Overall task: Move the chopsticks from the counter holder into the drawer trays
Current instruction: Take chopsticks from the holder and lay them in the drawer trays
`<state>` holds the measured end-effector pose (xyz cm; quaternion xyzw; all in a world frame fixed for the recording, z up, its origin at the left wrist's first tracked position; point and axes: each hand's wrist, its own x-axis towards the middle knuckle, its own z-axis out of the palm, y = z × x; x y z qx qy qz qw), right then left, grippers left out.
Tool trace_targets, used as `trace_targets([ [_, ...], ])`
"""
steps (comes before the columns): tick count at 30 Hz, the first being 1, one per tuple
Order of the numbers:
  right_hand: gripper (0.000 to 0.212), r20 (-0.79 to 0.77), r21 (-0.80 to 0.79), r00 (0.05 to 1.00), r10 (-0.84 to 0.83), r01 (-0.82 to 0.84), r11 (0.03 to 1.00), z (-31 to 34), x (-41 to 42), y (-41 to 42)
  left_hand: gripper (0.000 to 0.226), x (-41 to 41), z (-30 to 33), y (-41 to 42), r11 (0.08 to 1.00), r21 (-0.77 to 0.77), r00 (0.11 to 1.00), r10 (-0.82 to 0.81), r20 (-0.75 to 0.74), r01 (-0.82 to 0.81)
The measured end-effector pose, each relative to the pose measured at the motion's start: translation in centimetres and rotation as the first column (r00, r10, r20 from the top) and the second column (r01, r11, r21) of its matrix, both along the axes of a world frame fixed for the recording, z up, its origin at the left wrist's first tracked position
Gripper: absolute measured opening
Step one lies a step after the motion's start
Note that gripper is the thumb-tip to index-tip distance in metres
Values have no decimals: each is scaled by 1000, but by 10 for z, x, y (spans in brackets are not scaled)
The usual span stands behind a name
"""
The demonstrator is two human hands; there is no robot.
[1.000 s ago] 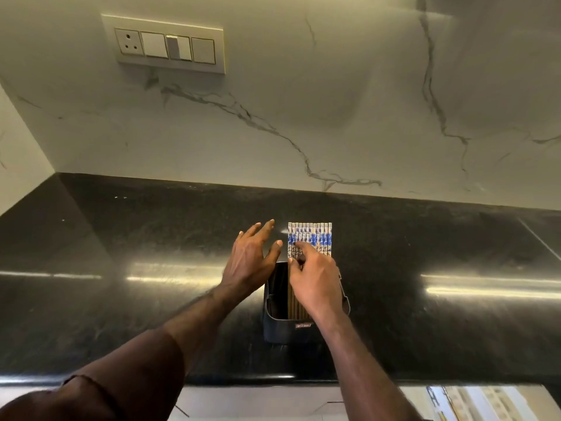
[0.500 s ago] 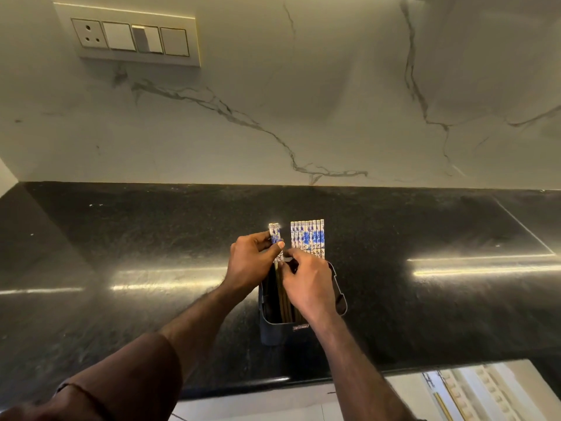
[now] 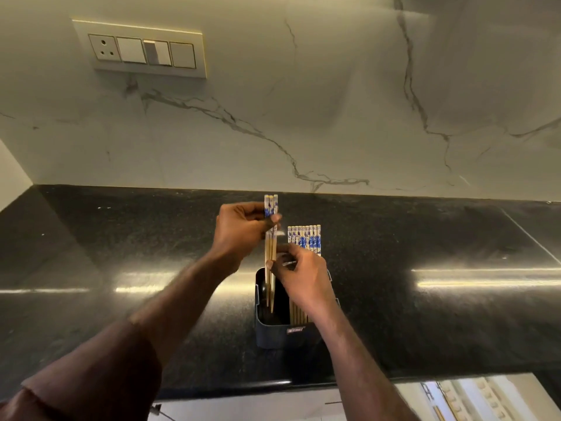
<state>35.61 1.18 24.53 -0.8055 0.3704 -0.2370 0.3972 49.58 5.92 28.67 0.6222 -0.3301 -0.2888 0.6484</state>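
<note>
Warm, dim light is cast from above. Long streaks of glare are reflected on the polished black countertop (image 3: pixel 455 281). The marble backsplash (image 3: pixel 334 117) is shaded at upper right. Edges are bowed by wide-angle distortion.

Head view; near, down onto counter (image 3: pixel 425 314)

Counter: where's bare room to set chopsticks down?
Bare counter lies left of the holder to the corner wall, and right of it to the frame edge. The middle is crowded: left hand, right hand, lifted chopsticks.
</note>
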Motion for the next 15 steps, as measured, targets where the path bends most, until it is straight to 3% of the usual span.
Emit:
trace_targets([
  [4,26,26,31,995,94,-94,995,11,-3,-3,17,2,45,4,997,-44,997,-68,40,70],
  [8,20,69,234,971,231,-240,942,13,-13,0,19,-2,83,9,993,-78,995,-82,60,86],
  [11,20,244,470,941,235,-327,820,11,-23,9,16,-6,101,14,991,-96,994,-81,74,88],
  [15,21,394,555,903,170,-381,740,10,-41,26,15,-16,108,29,992,-110,995,-56,85,66],
])
